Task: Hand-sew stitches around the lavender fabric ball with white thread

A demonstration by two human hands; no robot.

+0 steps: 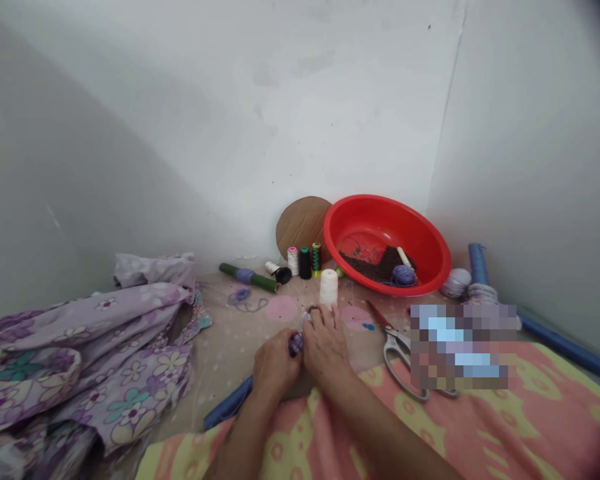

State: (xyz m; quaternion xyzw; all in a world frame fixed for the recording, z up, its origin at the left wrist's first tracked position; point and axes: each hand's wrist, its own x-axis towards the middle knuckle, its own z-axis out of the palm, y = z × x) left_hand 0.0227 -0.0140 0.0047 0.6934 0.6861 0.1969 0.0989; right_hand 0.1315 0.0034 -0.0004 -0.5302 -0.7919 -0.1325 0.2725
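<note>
The left hand [275, 363] and the right hand [325, 343] pinch a small purple cloth bundle [296, 343] between them, just below a white thread spool [329, 288]; any slackening of that pressed-together hold could let the bundle slip free.

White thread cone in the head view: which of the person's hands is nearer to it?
Right hand: it sits just below the white thread cone. The left hand is farther off, below and to the cone's left.
</note>
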